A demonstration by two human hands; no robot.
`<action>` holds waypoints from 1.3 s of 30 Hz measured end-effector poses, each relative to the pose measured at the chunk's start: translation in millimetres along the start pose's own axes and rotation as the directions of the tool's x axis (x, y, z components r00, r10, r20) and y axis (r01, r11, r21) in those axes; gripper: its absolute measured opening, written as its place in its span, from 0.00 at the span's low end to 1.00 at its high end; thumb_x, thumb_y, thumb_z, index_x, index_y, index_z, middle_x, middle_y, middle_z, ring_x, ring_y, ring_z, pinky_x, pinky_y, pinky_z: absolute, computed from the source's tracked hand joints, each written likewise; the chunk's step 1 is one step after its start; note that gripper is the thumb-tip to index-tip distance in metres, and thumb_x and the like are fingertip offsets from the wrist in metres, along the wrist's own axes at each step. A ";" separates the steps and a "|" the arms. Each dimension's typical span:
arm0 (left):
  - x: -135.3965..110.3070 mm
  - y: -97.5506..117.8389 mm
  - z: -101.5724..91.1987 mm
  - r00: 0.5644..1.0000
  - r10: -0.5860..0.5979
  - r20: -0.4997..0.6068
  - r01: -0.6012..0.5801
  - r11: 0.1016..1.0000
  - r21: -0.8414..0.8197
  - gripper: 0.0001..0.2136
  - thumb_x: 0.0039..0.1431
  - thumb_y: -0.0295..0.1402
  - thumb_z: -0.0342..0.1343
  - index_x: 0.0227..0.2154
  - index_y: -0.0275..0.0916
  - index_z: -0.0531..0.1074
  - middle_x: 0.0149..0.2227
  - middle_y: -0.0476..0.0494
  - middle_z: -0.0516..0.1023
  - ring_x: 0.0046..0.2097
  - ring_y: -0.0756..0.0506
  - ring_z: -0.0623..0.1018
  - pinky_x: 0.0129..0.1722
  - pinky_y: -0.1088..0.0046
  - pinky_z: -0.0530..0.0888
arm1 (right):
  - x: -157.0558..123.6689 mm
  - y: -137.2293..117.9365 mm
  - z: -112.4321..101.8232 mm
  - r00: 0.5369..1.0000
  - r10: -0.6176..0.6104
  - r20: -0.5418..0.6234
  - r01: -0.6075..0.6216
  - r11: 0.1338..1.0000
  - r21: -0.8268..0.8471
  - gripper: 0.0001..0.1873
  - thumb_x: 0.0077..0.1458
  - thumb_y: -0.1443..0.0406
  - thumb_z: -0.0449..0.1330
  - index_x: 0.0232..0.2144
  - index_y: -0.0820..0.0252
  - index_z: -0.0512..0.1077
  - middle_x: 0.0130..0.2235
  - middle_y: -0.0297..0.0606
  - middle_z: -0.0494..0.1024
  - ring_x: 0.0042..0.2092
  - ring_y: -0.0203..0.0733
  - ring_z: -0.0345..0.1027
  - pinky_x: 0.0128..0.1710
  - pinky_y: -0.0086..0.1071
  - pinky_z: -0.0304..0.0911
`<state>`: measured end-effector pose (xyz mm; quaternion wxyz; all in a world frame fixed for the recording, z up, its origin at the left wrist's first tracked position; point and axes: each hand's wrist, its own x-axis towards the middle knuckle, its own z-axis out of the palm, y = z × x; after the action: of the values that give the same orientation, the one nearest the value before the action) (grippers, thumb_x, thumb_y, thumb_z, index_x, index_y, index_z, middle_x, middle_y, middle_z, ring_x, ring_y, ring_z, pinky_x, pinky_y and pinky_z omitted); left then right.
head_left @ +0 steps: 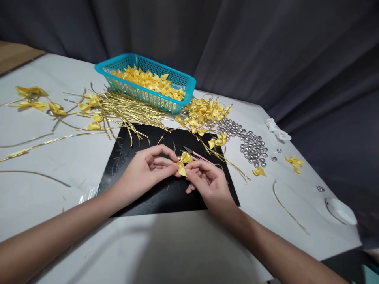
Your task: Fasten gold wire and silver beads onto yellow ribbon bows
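Over a black mat (166,195) my two hands meet on a small yellow ribbon bow (184,162). My left hand (148,167) pinches the bow from the left with curled fingers. My right hand (204,181) pinches it from the right and below. Small snips with a pink handle (194,154) lie on the mat just behind the bow, touching neither hand.
A teal basket (139,92) full of yellow bows stands at the back. Gold wire ties (127,110) lie spread before it, more bows (204,112) are heaped to its right, and silver beads (250,144) lie further right. A white dish (340,211) sits near the right edge.
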<state>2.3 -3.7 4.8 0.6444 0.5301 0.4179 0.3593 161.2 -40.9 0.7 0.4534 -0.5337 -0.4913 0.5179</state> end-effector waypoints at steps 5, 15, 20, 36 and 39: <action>-1.6 -0.3 2.9 0.998 0.053 -0.040 -0.050 0.995 0.083 0.07 0.47 0.32 0.60 0.27 0.36 0.69 0.26 0.48 0.77 0.31 0.49 0.78 0.30 0.80 0.73 | 0.2 -1.7 -0.1 0.999 -0.042 0.004 0.042 0.999 -0.033 0.05 0.47 0.64 0.59 0.27 0.61 0.69 0.25 0.32 0.70 0.23 0.29 0.62 0.21 0.23 0.68; -0.5 3.8 3.3 0.996 0.063 -0.058 -0.058 0.995 0.085 0.05 0.46 0.30 0.60 0.23 0.34 0.71 0.25 0.49 0.74 0.29 0.52 0.74 0.28 0.83 0.70 | -1.3 -1.4 2.0 0.996 -0.090 -0.025 0.086 0.989 -0.117 0.05 0.47 0.65 0.57 0.26 0.62 0.70 0.24 0.30 0.67 0.21 0.27 0.61 0.19 0.22 0.67; 1.3 2.1 0.3 0.999 0.012 -0.042 -0.012 1.000 0.020 0.06 0.44 0.29 0.61 0.25 0.34 0.70 0.24 0.51 0.73 0.27 0.54 0.73 0.27 0.84 0.69 | -1.5 -2.9 1.7 0.995 -0.097 -0.039 0.090 0.985 -0.148 0.03 0.47 0.66 0.57 0.26 0.61 0.70 0.23 0.30 0.66 0.21 0.28 0.61 0.19 0.22 0.67; 0.3 3.6 0.5 0.999 -0.017 -0.033 0.017 1.000 0.023 0.07 0.42 0.30 0.63 0.21 0.34 0.70 0.21 0.51 0.73 0.24 0.54 0.73 0.25 0.85 0.69 | -5.1 -0.9 3.5 0.988 -0.143 -0.055 0.126 0.964 -0.233 0.05 0.48 0.66 0.56 0.25 0.62 0.71 0.22 0.32 0.66 0.22 0.30 0.59 0.19 0.24 0.62; -0.8 4.0 0.3 1.000 -0.011 -0.027 0.012 0.999 0.036 0.06 0.42 0.29 0.62 0.21 0.34 0.70 0.21 0.51 0.73 0.24 0.54 0.72 0.24 0.85 0.68 | -4.9 -1.9 3.0 0.989 -0.143 -0.046 0.128 0.963 -0.237 0.05 0.49 0.67 0.56 0.25 0.62 0.71 0.22 0.32 0.65 0.22 0.30 0.59 0.18 0.24 0.61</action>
<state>2.2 -3.8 8.8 0.6310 0.5344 0.4361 0.3551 158.2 -45.6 2.9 0.4372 -0.5642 -0.5697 0.4075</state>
